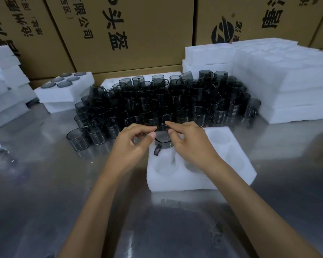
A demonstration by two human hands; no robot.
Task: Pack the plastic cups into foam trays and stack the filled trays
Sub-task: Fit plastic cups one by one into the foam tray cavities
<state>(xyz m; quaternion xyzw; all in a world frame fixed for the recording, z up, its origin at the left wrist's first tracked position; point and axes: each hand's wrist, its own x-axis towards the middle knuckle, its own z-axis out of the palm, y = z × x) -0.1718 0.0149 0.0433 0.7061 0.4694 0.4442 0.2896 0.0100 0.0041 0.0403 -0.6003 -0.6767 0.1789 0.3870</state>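
A white foam tray [229,175] with round pockets lies on the metal table in front of me. A smoky grey plastic cup [162,141] with a handle sits partly in the tray's far-left pocket, handle pointing toward me. My left hand [132,144] pinches the cup's rim from the left. My right hand [188,144] pinches the rim from the right. The other pockets in view hold nothing. A large cluster of the same grey cups [166,101] stands just beyond the tray.
A filled foam tray [63,94] sits on a stack at the back left. More foam [6,86] is piled at the far left. A tall stack of foam trays [287,86] stands at the right. Cardboard boxes [138,32] line the back. A lone cup [77,139] stands left.
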